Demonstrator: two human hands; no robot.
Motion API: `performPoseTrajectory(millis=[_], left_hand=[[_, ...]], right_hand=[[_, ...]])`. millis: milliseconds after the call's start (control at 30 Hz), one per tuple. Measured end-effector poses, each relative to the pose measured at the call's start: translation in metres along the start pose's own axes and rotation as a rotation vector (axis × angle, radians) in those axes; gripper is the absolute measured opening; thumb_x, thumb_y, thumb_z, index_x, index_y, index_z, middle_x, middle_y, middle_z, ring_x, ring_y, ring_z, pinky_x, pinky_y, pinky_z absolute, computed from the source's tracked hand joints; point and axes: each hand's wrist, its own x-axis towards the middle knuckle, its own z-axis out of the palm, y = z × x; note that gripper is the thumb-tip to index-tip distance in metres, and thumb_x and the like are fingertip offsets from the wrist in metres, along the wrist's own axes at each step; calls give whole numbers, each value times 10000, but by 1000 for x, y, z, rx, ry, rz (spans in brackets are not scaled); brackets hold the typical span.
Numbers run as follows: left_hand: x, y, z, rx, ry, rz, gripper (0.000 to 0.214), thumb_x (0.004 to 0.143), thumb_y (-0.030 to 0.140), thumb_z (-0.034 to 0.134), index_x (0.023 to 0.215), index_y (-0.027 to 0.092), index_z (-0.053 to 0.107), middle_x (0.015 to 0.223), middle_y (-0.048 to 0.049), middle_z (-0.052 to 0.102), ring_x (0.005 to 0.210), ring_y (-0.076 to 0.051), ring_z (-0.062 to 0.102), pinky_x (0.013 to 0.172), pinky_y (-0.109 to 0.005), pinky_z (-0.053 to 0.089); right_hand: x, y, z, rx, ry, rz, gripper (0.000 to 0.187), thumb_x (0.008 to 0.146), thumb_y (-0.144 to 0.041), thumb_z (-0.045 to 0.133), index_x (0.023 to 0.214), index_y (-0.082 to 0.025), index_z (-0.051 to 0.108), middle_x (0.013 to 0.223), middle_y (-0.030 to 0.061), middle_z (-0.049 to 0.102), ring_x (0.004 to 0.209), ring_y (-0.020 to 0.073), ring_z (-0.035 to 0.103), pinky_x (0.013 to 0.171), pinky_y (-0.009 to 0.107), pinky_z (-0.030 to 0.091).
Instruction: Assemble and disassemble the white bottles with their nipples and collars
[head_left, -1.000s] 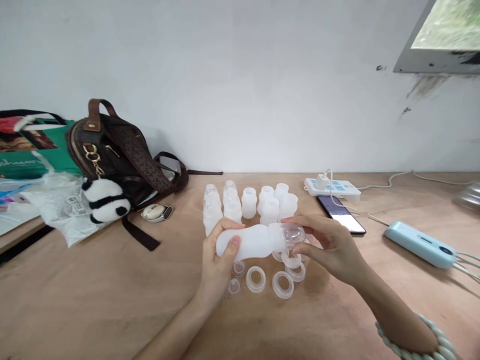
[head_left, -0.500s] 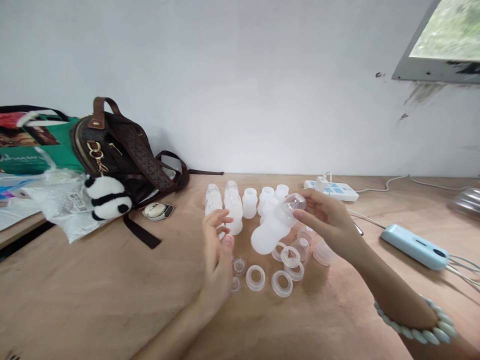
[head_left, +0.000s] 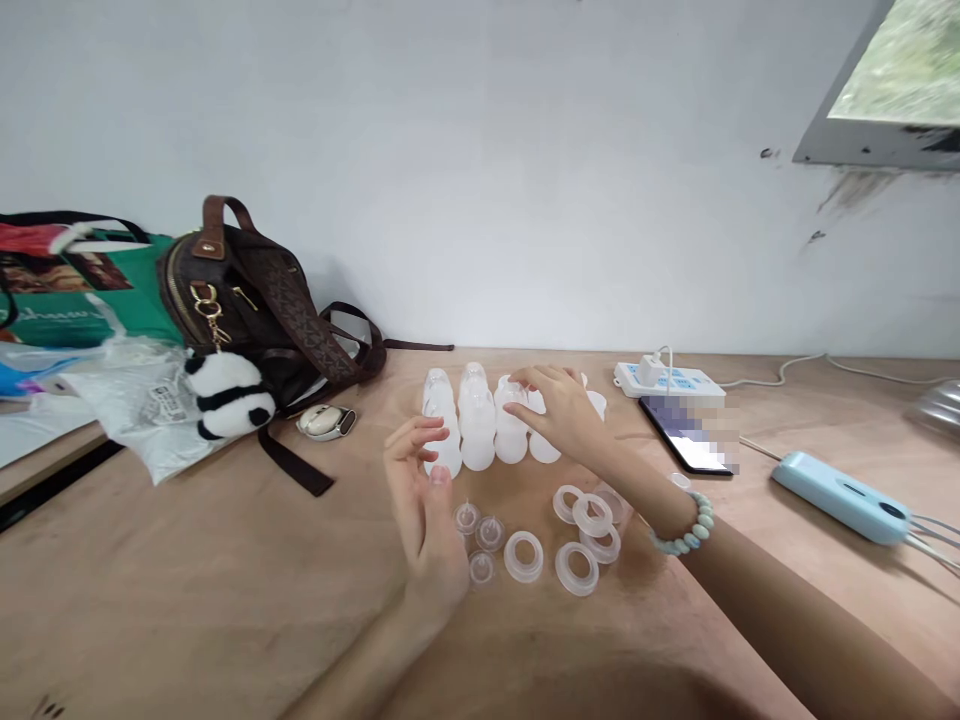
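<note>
Several white translucent bottles (head_left: 478,428) stand in a row on the wooden table (head_left: 187,580). My right hand (head_left: 561,412) reaches over the row, its fingers closed round the clear cap of one upright bottle (head_left: 511,443). A little above the table, left of the loose parts, my left hand (head_left: 420,500) hovers with loosely curled, parted fingers and holds nothing. In front of the bottles lie clear collar rings (head_left: 523,556) and small clear nipples (head_left: 489,532).
A brown bag (head_left: 247,300) with a panda charm (head_left: 225,395), a plastic bag (head_left: 135,400) and a small white device (head_left: 324,422) sit at the left. At the right are a phone (head_left: 686,430), a power strip (head_left: 667,380) and a blue device (head_left: 836,482) with cables.
My left hand let go of the bottle. My right hand carried it by the cap away from me and stood it upright in the row.
</note>
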Motion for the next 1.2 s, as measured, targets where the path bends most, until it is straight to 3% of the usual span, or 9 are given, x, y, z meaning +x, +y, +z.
performPoseTrajectory(millis=[200,367,500,600,700,800,1000,1200], left_hand=[[5,1,1,-36,35,11,174,944,211,520,1082,241,623,1110,-40,587,1101,-213,539,925,-326,376],[19,5,-7,9,9,-23,178,899,174,589,1046,254,649,1033,-15,619,1007,-193,579,887,-312,420],[30,13,-28,182,-221,-118,87,879,229,622,948,241,675,910,-14,654,887,-195,599,794,-302,469],[32,11,-48,385,-535,-205,108,879,267,615,920,233,710,869,-29,723,766,-198,644,700,-299,518],[32,-1,-66,529,-779,-217,216,886,240,556,973,253,754,948,-52,791,789,-234,723,687,-321,575],[31,-18,-77,561,-923,-177,350,890,177,489,1085,283,760,1065,-52,799,962,-265,748,823,-373,592],[29,-38,-77,553,-1095,-230,314,878,177,567,1113,270,752,1101,-60,788,1009,-254,732,911,-385,558],[27,-38,-77,512,-1047,-221,187,911,232,583,1005,252,743,1005,-58,784,920,-241,727,840,-346,562]], right_hand=[[-3,5,1,-13,10,19,179,907,-322,660,1043,-207,639,1022,83,729,998,295,641,899,434,375],[-13,6,-26,-9,44,5,266,904,-331,663,1134,-205,618,1149,101,709,1076,309,621,939,459,382],[-36,8,-59,24,80,-25,190,929,-281,600,1108,-217,607,1071,74,719,982,268,649,906,440,418],[-61,8,-73,-17,-89,-15,106,922,-256,588,1010,-214,630,963,67,725,908,261,650,840,429,452],[-85,7,-70,-137,-301,-78,135,824,-206,684,956,-212,658,981,84,728,990,310,631,869,485,448],[-99,8,-60,-215,-398,-141,225,718,-108,745,904,-211,673,986,77,724,1022,323,621,944,542,417],[-101,11,-48,-202,-501,-144,232,690,-53,770,844,-191,664,934,65,710,1110,319,593,1074,560,370],[-97,13,-55,-123,-413,-111,189,765,-100,744,878,-204,635,977,67,709,1056,300,614,1055,581,383]])
